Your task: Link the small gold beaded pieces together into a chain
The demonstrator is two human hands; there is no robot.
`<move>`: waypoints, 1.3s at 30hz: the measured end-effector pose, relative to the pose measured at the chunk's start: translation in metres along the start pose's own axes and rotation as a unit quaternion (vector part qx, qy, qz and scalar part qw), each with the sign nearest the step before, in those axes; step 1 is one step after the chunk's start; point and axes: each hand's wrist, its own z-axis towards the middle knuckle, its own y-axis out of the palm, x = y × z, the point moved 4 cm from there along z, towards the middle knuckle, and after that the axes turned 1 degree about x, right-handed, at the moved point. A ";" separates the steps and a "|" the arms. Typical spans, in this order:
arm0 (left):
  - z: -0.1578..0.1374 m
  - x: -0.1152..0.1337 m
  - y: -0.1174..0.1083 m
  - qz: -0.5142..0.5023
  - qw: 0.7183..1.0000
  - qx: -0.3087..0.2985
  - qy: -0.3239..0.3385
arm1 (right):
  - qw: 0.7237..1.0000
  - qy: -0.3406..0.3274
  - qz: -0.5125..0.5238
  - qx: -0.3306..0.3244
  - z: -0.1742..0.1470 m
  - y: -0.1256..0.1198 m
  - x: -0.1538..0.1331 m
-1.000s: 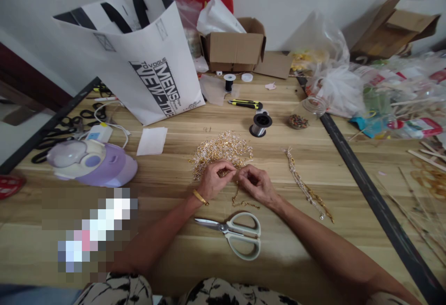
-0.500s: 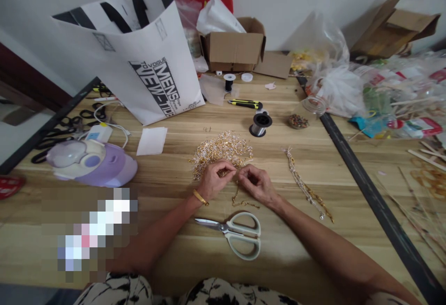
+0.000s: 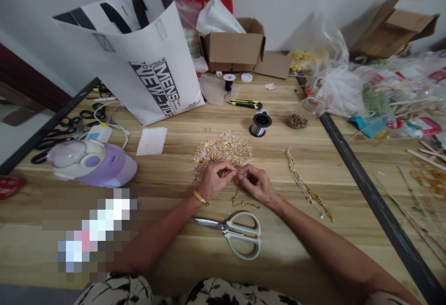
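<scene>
My left hand (image 3: 216,178) pinches thumb and forefinger together at the near edge of a pile of small gold and silver beads or links (image 3: 219,149). Fingertip to fingertip with it, my right hand (image 3: 257,183) is also closed in a pinch. A thin gold chain (image 3: 240,201) hangs from between the fingertips down onto the wood and trails right; which hand grips its end is hard to make out. Just nearer to me lie scissors (image 3: 225,227) with pale handles. Right of my right hand, finished-looking gold and silver chains (image 3: 303,182) lie in a bundle.
Behind the pile stand a wire spool (image 3: 259,126), a yellow-black utility knife (image 3: 245,104) and a jar of beads (image 3: 303,114). To the left are a purple bottle (image 3: 104,163), white paper (image 3: 152,141) and a large white bag (image 3: 149,58). Plastic bags (image 3: 337,91) crowd the right.
</scene>
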 end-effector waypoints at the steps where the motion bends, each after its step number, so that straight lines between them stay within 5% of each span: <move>1: 0.000 0.000 0.000 -0.002 1.000 -0.001 0.000 | 1.000 -0.001 -0.001 0.001 0.000 0.000 0.000; 39: 0.000 0.000 0.000 -0.003 1.000 -0.002 -0.004 | 1.000 -0.005 0.000 0.002 0.001 0.000 -0.001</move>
